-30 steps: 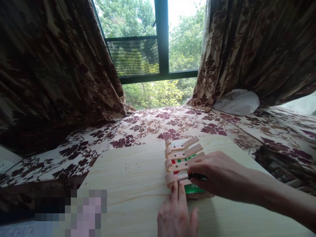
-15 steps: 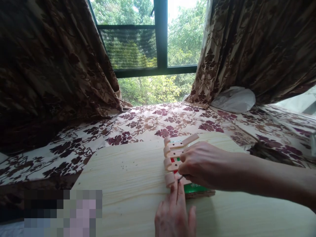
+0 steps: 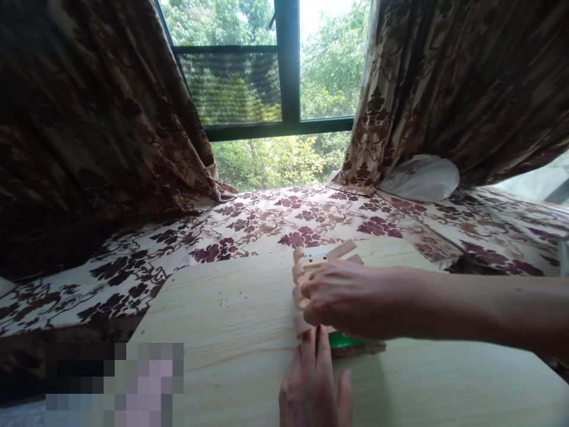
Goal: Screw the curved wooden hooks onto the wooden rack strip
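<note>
Several pale curled strips (image 3: pixel 302 324) with small dark dots lie in a row over a flat green item (image 3: pixel 344 340) on the wooden board. My left hand (image 3: pixel 310 379) comes from the bottom, its fingertips pressing at the nearest strip and its thumb apart. From the right, my right hand (image 3: pixel 338 293) reaches over the middle strips with its fingers curled down. Whatever those fingers hold is hidden beneath the hand.
The pale wooden board (image 3: pixel 222 344) lies on a floral cloth (image 3: pixel 262 222), with tiny dark bits (image 3: pixel 222 301) on its left part. Behind are curtains, a window and a white plastic bag (image 3: pixel 420 178). A blurred patch covers the lower left.
My right hand has moved slightly left and now covers more of the strips. The thin dark thing seen at its fingertips is now hidden. My left hand is almost unmoved.
</note>
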Demonstrator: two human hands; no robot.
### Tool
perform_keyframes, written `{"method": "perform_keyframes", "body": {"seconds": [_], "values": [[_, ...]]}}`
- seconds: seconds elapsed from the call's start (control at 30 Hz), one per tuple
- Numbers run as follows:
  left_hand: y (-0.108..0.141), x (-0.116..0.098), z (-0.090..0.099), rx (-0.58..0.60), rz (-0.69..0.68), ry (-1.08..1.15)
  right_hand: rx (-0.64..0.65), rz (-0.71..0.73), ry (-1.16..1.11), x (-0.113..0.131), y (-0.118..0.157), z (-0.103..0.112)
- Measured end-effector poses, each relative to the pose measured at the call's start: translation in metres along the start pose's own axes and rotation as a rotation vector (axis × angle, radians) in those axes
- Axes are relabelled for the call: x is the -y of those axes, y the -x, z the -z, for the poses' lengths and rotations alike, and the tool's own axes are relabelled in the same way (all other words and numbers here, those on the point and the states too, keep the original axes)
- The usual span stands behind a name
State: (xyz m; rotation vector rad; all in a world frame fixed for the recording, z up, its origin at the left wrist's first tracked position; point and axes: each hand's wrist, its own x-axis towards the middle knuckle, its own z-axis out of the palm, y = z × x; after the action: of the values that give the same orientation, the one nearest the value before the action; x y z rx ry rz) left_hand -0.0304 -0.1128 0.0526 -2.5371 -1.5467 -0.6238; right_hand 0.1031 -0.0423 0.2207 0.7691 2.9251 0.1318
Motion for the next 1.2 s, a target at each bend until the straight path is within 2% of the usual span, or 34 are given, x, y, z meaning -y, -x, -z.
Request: {"method": "perform_keyframes", "body": {"seconds": [0.13, 0.27, 0.5, 0.77, 1.0, 1.2], "values": [[0.0, 0.0, 0.001, -0.035, -0.011, 0.019, 0.102, -0.123, 0.011, -0.002, -0.006, 0.005], [-0.001, 0.002, 0.001, -0.023, -0.03, -0.024, 0.094, -0.194, 0.022, -0.002, -0.006, 0.012], [-0.003, 0.002, 0.003, -0.023, -0.019, -0.003, 0.137, -0.135, -0.035, -0.004, 0.003, 0.017], [-0.003, 0.003, 0.004, -0.036, -0.022, -0.009, 0.146, -0.214, -0.035, -0.002, -0.001, 0.017], [-0.002, 0.002, 0.002, -0.045, -0.024, -0.008, 0.135, -0.155, -0.029, -0.002, 0.002, 0.019], [-0.002, 0.001, 0.004, -0.046, -0.011, -0.004, 0.117, -0.227, -0.034, -0.002, 0.0, 0.014]]}}
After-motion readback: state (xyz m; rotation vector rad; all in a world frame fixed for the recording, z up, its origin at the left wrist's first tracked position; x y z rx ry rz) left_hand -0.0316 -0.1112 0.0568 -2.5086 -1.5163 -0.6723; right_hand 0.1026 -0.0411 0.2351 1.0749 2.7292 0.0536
